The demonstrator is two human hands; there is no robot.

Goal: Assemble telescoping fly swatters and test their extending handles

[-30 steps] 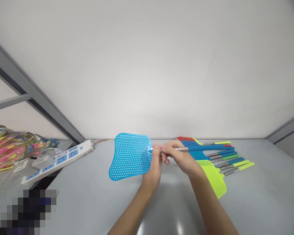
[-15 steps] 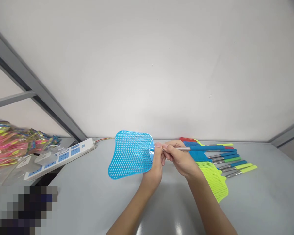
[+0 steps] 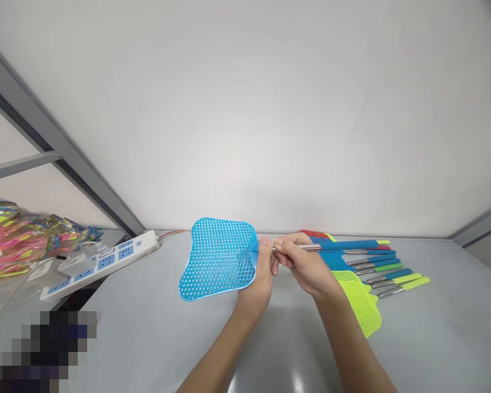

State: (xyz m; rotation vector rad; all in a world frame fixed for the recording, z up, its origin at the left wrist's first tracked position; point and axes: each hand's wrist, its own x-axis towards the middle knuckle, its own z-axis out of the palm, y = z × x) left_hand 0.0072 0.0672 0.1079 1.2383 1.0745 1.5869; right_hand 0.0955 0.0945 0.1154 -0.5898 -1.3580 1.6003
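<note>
A blue plastic fly swatter with a mesh head (image 3: 217, 259) is held up in front of me, its steel shaft (image 3: 298, 247) running right into a blue grip (image 3: 347, 245). My left hand (image 3: 257, 278) pinches the base of the mesh where it meets the shaft. My right hand (image 3: 303, 263) grips the steel shaft between fingers and thumb, close to my left hand. Beyond it lie several other swatters, including a lime-yellow head (image 3: 362, 303) and a red head (image 3: 313, 233), partly overlapping.
A white power strip with blue sockets (image 3: 102, 263) lies at the left edge of the grey table (image 3: 155, 327), beside a heap of colourful plastic packets (image 3: 20, 243). A white wall rises behind, with a grey metal frame bar (image 3: 61, 139) at left.
The blue mesh head has turned slightly in my hands, its lower corner swinging left. The handle's far end has tilted a little upward.
</note>
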